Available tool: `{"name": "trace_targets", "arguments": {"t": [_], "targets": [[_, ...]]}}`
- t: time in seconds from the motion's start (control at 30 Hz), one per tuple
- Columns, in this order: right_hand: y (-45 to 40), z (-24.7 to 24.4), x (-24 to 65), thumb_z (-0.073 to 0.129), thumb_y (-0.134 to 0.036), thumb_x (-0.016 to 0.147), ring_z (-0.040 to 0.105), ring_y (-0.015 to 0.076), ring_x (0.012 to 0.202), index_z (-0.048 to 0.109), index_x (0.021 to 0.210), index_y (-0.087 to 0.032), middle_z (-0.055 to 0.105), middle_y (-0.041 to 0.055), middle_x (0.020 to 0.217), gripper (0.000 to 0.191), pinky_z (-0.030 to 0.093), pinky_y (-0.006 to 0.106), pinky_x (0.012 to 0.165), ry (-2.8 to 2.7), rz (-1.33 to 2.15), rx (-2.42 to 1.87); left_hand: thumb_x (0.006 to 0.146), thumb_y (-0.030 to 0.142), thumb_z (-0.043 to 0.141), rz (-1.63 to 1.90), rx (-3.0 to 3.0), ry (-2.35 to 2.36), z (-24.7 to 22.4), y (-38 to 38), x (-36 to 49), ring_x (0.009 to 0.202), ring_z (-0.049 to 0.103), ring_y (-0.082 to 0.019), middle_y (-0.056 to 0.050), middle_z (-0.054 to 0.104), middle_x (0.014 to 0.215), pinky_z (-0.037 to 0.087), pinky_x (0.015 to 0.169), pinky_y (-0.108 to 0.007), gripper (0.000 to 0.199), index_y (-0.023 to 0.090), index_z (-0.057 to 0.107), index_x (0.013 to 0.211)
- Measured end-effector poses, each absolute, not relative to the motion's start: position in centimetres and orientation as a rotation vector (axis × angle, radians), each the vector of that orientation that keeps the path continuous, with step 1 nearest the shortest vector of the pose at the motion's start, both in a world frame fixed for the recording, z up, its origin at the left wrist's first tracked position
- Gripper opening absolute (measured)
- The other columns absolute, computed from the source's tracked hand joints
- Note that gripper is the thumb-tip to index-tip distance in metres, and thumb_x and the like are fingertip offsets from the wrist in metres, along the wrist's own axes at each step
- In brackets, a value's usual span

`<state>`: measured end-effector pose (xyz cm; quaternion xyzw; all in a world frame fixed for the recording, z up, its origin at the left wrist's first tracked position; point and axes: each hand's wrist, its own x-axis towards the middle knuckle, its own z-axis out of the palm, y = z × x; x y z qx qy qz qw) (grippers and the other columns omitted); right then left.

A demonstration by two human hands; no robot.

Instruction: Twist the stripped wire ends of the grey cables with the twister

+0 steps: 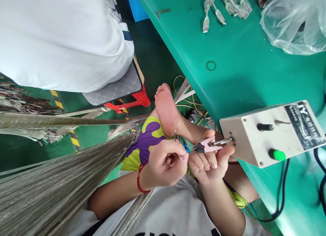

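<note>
My left hand (168,161), a red cord bracelet at its wrist, is closed in a pinch on thin wires (178,137). Dark and red ends stick up above the fingers, and a pale end points down over them. Between the two hands a greenish wire runs to the black-tipped jaws of a pink clip (209,146). This clip sits at the end of a metal shaft (222,141) coming out of a beige box (272,134). My right hand (209,161), palm up, has thumb and a finger on the clip's handles, its other fingers curled.
Long bundles of clear cable (76,175) hang at my left. Another person in white sits on a red stool (132,100). The green table (241,66) carries USB cables (214,10) and a plastic bag (295,25). A black cord (283,195) hangs below the box.
</note>
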<state>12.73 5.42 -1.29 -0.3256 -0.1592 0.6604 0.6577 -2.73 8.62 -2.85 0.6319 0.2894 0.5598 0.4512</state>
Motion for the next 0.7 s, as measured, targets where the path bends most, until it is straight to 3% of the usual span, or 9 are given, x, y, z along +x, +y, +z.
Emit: {"name": "trace_targets", "arguments": {"t": [0.2, 0.43, 0.57, 0.63, 0.7], "targets": [[5.8, -1.0, 12.4, 0.083, -0.071, 0.111, -0.007, 0.0075, 0.032, 0.096, 0.117, -0.046, 0.006, -0.0186, 0.039, 0.029, 0.004, 0.027, 0.031, -0.391, 1.442, -0.752, 0.110, 0.012, 0.078, 1.341, 1.531, 0.702, -2.7, 8.8, -2.4, 0.052, 0.045, -0.005, 0.009, 0.059, 0.077, 0.039, 0.052, -0.019, 0.019, 0.025, 0.065, 0.116], [6.0, -0.6, 12.3, 0.083, -0.072, 0.111, -0.002, 0.0090, 0.032, 0.096, 0.119, -0.045, 0.010, -0.0173, 0.039, 0.030, 0.007, 0.027, 0.032, -0.403, 1.442, -0.751, 0.111, 0.011, 0.074, 1.294, 1.506, 0.695, -2.9, 8.7, -2.0, 0.052, 0.042, -0.005, 0.008, 0.061, 0.080, 0.035, 0.050, -0.019, 0.018, 0.025, 0.063, 0.116], [5.9, -0.3, 12.5, 0.077, -0.085, 0.108, 0.013, 0.0118, 0.036, 0.095, 0.117, -0.034, 0.027, -0.0141, 0.037, 0.055, 0.023, 0.030, 0.040, -0.479, 1.439, -0.879, 0.110, 0.011, 0.076, 1.297, 1.518, 0.701, -2.9, 8.5, -2.1, 0.053, 0.044, -0.005, 0.007, 0.064, 0.080, 0.036, 0.052, -0.020, 0.019, 0.025, 0.065, 0.116], [4.8, 0.1, 13.0, 0.061, -0.096, 0.109, 0.023, 0.0136, 0.038, 0.094, 0.109, -0.026, 0.041, -0.0082, 0.039, 0.077, 0.026, 0.032, 0.043, -0.587, 1.467, -1.013, 0.110, 0.009, 0.075, 1.296, 1.521, 0.696, -2.8, 8.5, -2.3, 0.053, 0.047, -0.006, 0.006, 0.068, 0.081, 0.038, 0.053, -0.020, 0.019, 0.025, 0.065, 0.117], [2.5, 0.8, 13.9, 0.048, -0.092, 0.116, 0.036, 0.0153, 0.040, 0.095, 0.108, -0.023, 0.058, -0.0009, 0.046, 0.085, 0.027, 0.033, 0.044, -0.768, 1.455, -1.190, 0.110, 0.009, 0.075, 1.295, 1.520, 0.688, -2.8, 8.4, -2.4, 0.054, 0.049, -0.006, 0.005, 0.072, 0.084, 0.041, 0.054, -0.020, 0.019, 0.024, 0.067, 0.118]]}}
